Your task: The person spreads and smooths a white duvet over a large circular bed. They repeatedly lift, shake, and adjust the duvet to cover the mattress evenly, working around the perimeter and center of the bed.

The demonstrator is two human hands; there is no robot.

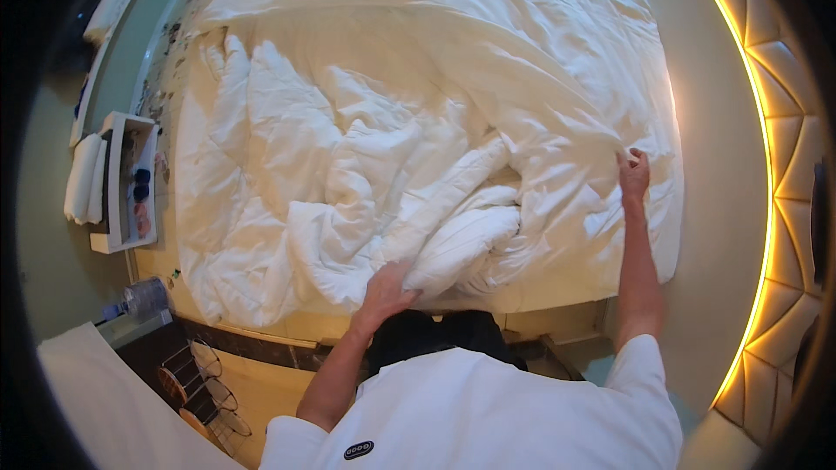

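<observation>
A rumpled white duvet (322, 157) lies heaped across the bed, its thick folds bunched toward the near side. Over the far and right parts spreads a thinner white cover (488, 43), wrinkled and pulled out wide. My left hand (386, 294) is at the near edge in the middle, fingers closed on the bunched duvet and partly hidden by it. Farther right, my right hand (635, 176) pinches the thin cover close to the bed's right side, with that arm stretched forward. A rolled fold of the duvet (466, 244) lies between my hands.
Left of the bed stands a small white shelf (124, 239) beside folded white towels (85, 178). A clear plastic container (145, 299) sits at the lower left, above a wire-framed rack (209, 387). On the right is a padded headboard panel (788, 183) with a glowing light strip.
</observation>
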